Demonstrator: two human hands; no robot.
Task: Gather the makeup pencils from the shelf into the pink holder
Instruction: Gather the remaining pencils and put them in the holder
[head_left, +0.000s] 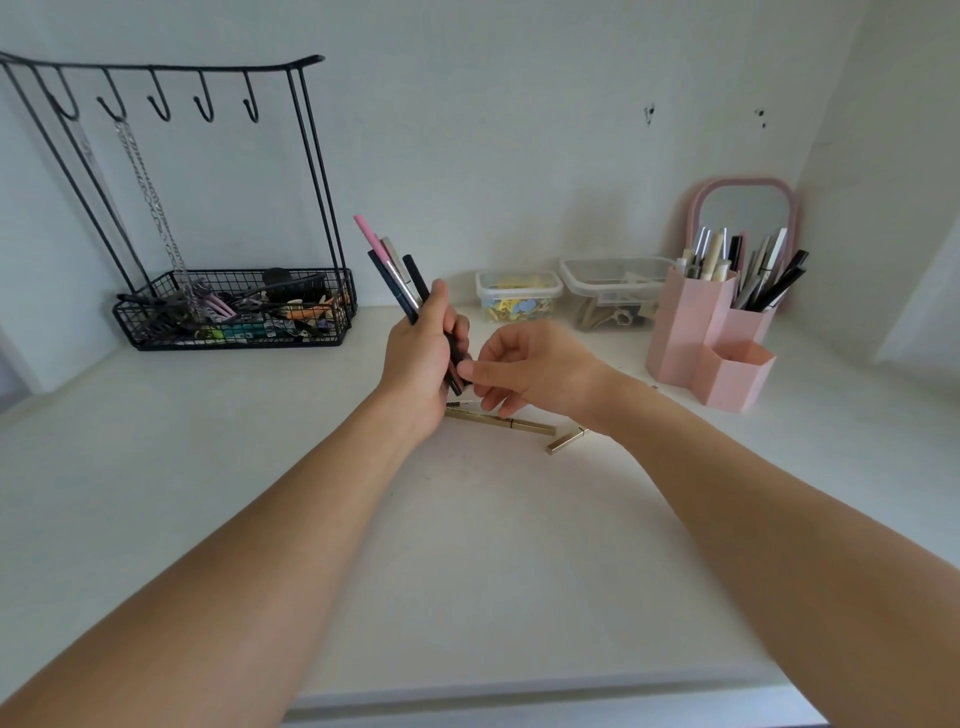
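1. Reaching in from the near edge, both bare forearms converged over the middle of the white shelf (208, 467).
2. Left hand (418, 364) was raised, back toward camera, fingers curled tight round a bundle of makeup pencils (397, 270); tips fanned up and to the left: one pink, the rest dark or silver.
3. Right hand (524, 371) sat just beside it, palm down, thumb and fingers pinching at the bundle's lower ends. Exact contact was hard to resolve.
4. Under the hands, a gold pencil (501, 422) lay flat on the shelf, a short gold piece (566, 439) near it.
5. Pink holder (691, 332) stood far right, well apart from the hands, with pencils in its back compartments; a pink mirror (743, 208) was behind it.
6. Two clear lidded boxes (519, 296) stood at the back centre; a black wire rack (234, 306) far left.
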